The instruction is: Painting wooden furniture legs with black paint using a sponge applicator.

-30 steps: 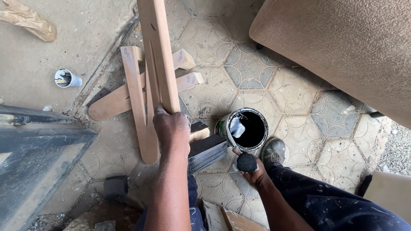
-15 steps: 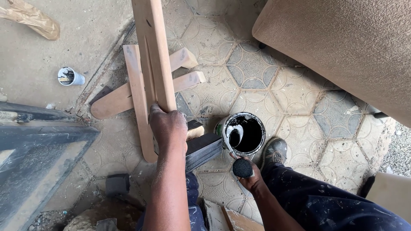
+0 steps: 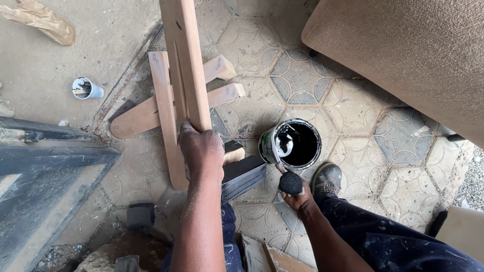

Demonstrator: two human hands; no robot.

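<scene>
My left hand [image 3: 202, 149] grips the lower end of a long bare wooden plank [image 3: 185, 60] that stands up toward the camera. My right hand [image 3: 296, 194] holds a black sponge [image 3: 290, 183] just below and in front of an open tin of black paint [image 3: 292, 144]. A pale handle leans on the tin's left rim, near the sponge. Several more wooden pieces [image 3: 164, 113] lie crossed on the patterned tile floor beneath the plank. A dark painted wooden piece [image 3: 244, 174] lies beside my left wrist.
A large brown upholstered cushion [image 3: 403, 55] fills the upper right. A dark metal frame [image 3: 45, 171] sits at the left. A small white cup [image 3: 86, 89] lies on the concrete. My shoe [image 3: 326, 179] rests next to the tin. Crumpled brown paper [image 3: 40, 20] lies top left.
My right hand has drawn the sponge back from the tin's rim, down toward me. My left hand keeps its grip on the plank.
</scene>
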